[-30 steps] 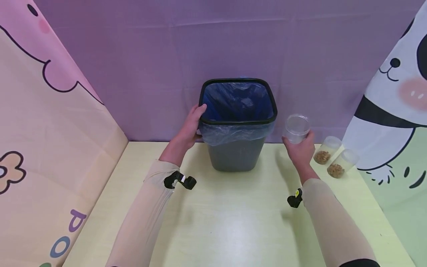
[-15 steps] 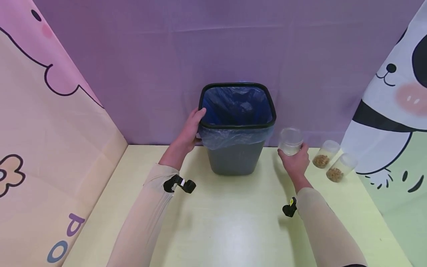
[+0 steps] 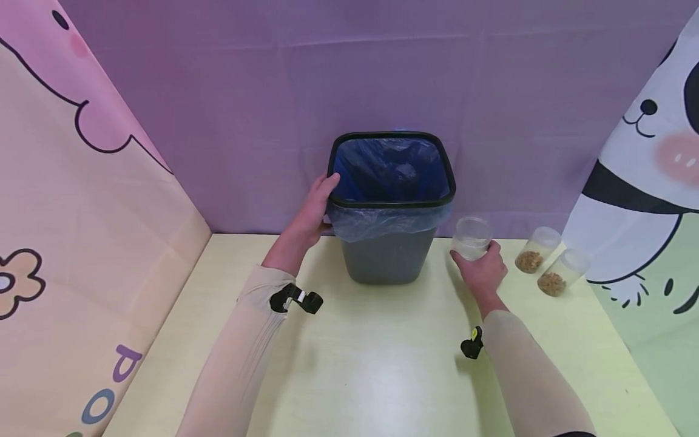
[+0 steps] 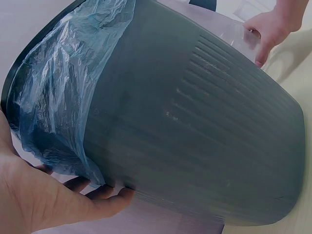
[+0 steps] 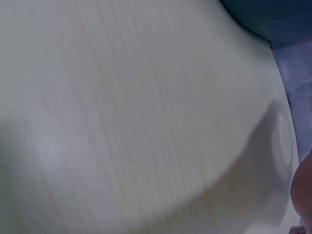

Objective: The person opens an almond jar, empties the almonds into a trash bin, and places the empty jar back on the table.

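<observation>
A grey trash bin (image 3: 386, 258) with a black rim stands upright at the back of the table, lined with a blue plastic bag (image 3: 390, 167). My left hand (image 3: 311, 209) grips it at its left rim, thumb over the edge. In the left wrist view the fingertips (image 4: 122, 195) lie against the wall below the bag's hanging edge. To the right of the bin, my right hand (image 3: 483, 271) holds a clear plastic jar (image 3: 472, 235), low over the table, with no contents showing. The right wrist view catches only a bit of that hand (image 5: 303, 187).
Two clear jars with brown crumbly contents, a rear one (image 3: 535, 252) and a front one (image 3: 559, 273), lie tilted to the right of my right hand. A purple cloth (image 3: 246, 121) hangs right behind the table (image 3: 349, 364), and printed cloths flank both sides.
My right hand has brought the clear jar down and slightly left, toward the table beside the bin. The left hand keeps its grip on the bin's rim.
</observation>
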Demonstrator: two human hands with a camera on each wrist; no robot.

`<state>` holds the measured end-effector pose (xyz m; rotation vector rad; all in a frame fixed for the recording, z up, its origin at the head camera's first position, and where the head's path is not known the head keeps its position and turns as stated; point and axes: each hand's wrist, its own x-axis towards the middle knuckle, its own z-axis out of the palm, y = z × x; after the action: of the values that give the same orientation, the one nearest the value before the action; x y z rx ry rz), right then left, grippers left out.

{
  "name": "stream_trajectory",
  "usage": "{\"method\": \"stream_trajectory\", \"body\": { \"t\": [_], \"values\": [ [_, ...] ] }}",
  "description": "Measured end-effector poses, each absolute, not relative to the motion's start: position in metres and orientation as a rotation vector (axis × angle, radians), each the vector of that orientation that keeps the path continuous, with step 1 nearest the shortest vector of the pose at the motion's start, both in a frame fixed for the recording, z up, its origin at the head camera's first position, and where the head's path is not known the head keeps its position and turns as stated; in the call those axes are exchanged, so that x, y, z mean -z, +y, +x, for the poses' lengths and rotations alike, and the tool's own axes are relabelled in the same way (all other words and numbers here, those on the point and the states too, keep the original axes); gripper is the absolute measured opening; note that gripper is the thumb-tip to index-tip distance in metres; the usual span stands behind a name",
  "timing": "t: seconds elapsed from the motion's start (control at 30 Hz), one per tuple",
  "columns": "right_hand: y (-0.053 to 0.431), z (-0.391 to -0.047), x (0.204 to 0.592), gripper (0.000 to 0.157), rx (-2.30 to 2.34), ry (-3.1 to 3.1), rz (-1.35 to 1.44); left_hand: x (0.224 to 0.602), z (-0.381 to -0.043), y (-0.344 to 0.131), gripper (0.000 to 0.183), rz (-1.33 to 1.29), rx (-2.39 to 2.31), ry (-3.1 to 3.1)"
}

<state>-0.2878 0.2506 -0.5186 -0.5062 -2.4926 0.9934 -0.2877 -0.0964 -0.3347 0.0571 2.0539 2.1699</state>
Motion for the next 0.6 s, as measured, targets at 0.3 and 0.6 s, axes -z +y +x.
{"method": "stream_trajectory", "body": {
  "t": [0.3, 0.6],
  "values": [
    [0.252, -0.286, 0.526, 0.096, -0.976, -2.571, -0.517, 0.334, -0.289, -0.096, 0.072, 0.051, -2.164, 2.041],
    [0.25, -0.28, 0.532, 0.094, -0.93, -2.65, -0.489, 0.335, -0.289, -0.096, 0.071, 0.068, -2.181, 2.045]
  ]
}}
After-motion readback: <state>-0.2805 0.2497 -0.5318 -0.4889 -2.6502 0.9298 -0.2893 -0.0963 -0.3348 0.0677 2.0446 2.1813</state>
